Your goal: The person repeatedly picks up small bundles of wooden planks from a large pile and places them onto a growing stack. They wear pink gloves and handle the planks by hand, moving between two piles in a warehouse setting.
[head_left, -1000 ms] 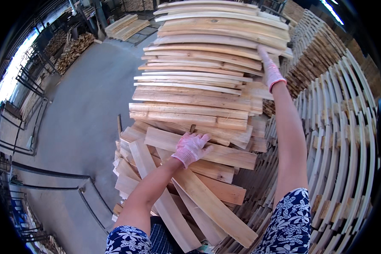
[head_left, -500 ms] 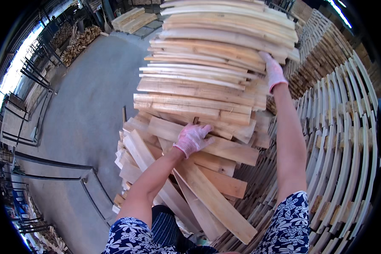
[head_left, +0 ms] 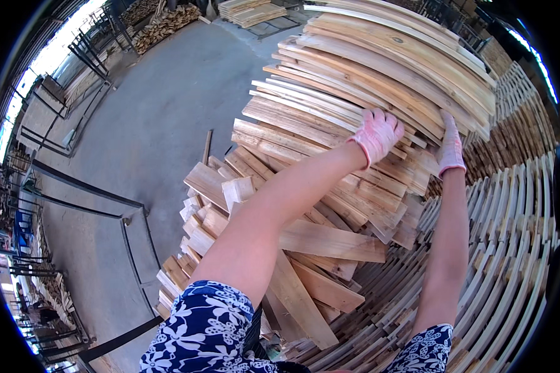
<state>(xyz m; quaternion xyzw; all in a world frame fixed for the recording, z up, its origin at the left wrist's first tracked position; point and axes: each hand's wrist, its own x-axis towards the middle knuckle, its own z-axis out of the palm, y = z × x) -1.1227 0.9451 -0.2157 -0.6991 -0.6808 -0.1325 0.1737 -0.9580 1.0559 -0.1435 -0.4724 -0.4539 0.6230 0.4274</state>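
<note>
A big stack of pale wooden boards stretches across the middle and upper right, its layers lying roughly side by side. My left hand, in a pinkish-white knit glove, rests on top of the boards near their right ends, fingers somewhat bent and apart. Beside it, my right hand, gloved alike, reaches along the right ends of the boards, seen edge-on with fingers stretched forward; its palm side is hidden. Below my left forearm, loose boards lie crosswise at several angles, partly covered by that arm.
Tall piles of stacked slats stand close on the right. Dark metal frames stand on the grey concrete floor at the left. At the back are a firewood-like heap and a low board stack.
My left hand has left a loose crosswise board and moved forward and right onto the stacked boards. My right hand stays at the board ends. The whole view has shifted.
</note>
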